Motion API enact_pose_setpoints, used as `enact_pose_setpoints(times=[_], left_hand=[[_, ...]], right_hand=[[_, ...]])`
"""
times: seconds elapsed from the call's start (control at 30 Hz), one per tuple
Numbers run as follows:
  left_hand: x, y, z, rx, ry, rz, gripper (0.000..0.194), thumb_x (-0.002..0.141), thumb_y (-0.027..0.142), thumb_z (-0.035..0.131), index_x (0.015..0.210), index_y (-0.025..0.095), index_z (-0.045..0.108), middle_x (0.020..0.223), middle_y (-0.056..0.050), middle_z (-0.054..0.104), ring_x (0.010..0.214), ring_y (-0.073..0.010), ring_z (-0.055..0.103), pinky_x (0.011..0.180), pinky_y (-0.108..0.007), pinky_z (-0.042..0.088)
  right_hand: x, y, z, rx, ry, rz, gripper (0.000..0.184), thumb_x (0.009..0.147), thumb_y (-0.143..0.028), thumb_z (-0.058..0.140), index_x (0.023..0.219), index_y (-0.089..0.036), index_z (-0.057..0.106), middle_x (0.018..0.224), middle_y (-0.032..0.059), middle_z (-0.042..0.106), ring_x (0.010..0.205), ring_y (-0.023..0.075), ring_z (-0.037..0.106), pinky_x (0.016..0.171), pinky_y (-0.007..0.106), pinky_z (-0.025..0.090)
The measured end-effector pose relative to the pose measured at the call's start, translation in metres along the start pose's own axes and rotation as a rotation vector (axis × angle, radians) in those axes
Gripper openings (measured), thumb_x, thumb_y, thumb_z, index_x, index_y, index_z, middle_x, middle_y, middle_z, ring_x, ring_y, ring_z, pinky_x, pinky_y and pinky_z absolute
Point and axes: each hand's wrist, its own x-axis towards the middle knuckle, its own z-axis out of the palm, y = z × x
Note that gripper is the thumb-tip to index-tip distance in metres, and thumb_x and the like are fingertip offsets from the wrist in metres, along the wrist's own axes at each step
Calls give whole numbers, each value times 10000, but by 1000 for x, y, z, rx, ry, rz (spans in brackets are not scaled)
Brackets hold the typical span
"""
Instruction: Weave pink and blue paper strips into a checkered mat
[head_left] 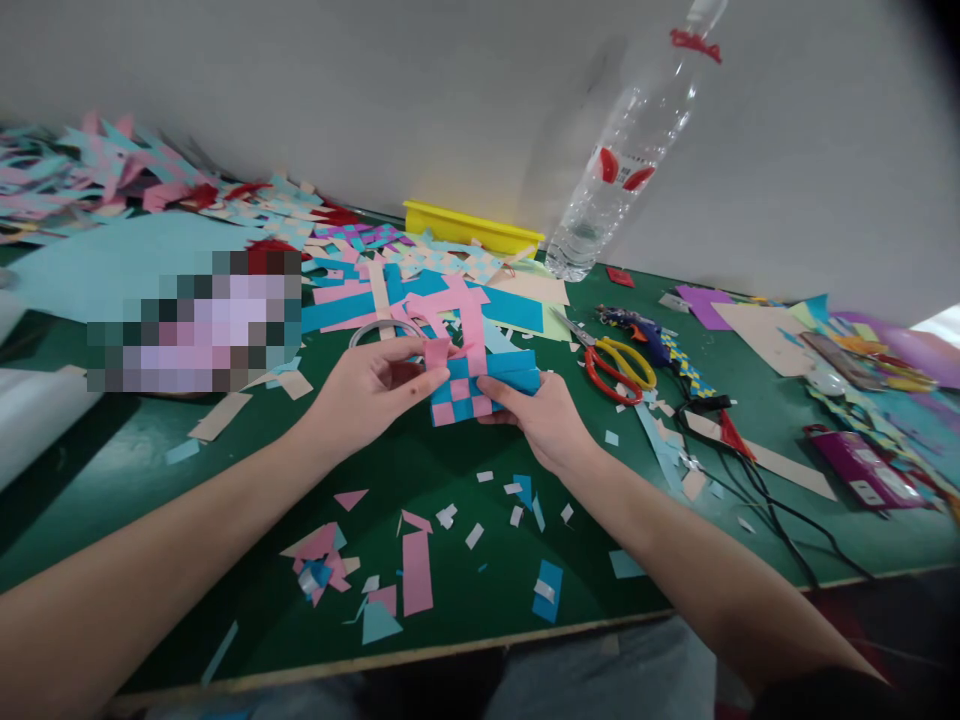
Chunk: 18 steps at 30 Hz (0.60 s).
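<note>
Between my hands, above the green table, is a woven paper piece (459,402) of pink and blue strips in a checkered pattern. My left hand (386,385) pinches its upper left side, where a pink strip end is folded up. My right hand (536,415) grips the right side, thumb on the front and fingers behind, partly hidden. A long pink strip (472,320) stands up from the weave, and blue strip ends (517,368) stick out to the right. Just behind my left hand lies a roll of tape (375,328), partly covered.
Red and yellow scissors (616,368) lie right of my hands. A clear plastic bottle (622,150) stands at the wall beside a yellow tray (474,230). Paper scraps (418,572) litter the near table (255,610). Black cables (772,500) and a purple packet (862,468) lie at right.
</note>
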Motion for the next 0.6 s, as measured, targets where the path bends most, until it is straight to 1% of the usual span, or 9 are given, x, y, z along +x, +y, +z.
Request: enact_pose_setpoints(times=[0.03, 0.1, 0.2, 0.3, 0.37, 0.5, 0.6], left_hand=[[0, 1, 0, -15, -21, 6, 294, 809, 472, 704, 998, 252, 753, 1054, -55, 739, 926, -252, 683, 749, -310, 583], [0, 3, 0, -85, -66, 34, 298, 807, 460, 710, 1011, 245, 747, 1114, -61, 720, 1018, -261, 662, 813, -313, 573], [0, 8, -1, -165, -87, 46, 291, 831, 457, 688, 1008, 233, 739, 1150, -72, 705, 1106, -267, 633, 875, -316, 556], [0, 10, -1, -220, -79, 15, 309, 863, 504, 636, 970, 236, 744, 1114, -73, 713, 1058, -261, 655, 861, -329, 560], [0, 9, 0, -253, -63, 6, 310, 859, 523, 634, 922, 243, 750, 1067, -67, 725, 1008, -257, 670, 848, -347, 564], [0, 8, 2, -238, -12, 1, 208, 801, 457, 715, 795, 251, 742, 956, -49, 740, 937, -248, 675, 827, -355, 563], [-1, 5, 3, -160, -31, 19, 174, 789, 416, 732, 779, 242, 728, 948, -46, 725, 910, -232, 665, 831, -351, 558]], right_hand=[[0, 0, 0, -1, 1, 6, 397, 632, -395, 865, 943, -184, 737, 945, 55, 756, 770, 186, 733, 660, 305, 657], [0, 0, 0, -3, 8, 8, 381, 619, -397, 871, 907, -184, 741, 933, 53, 756, 765, 188, 731, 661, 311, 654], [-1, -1, 1, -16, 9, -4, 359, 613, -403, 870, 865, -180, 745, 918, 51, 755, 748, 183, 725, 665, 315, 648], [-2, -1, 1, -60, 14, -30, 349, 631, -430, 853, 853, -183, 745, 886, 40, 752, 725, 176, 717, 673, 325, 640], [-3, 0, 1, -112, 10, -71, 337, 644, -448, 838, 831, -185, 743, 857, 33, 748, 717, 180, 712, 675, 336, 632], [-7, -1, -1, -304, 0, -198, 300, 711, -474, 779, 706, -180, 718, 708, 20, 721, 638, 175, 681, 639, 325, 590], [-10, -3, -1, -447, 10, -255, 308, 757, -488, 736, 696, -186, 727, 691, 22, 727, 633, 176, 670, 640, 311, 554]])
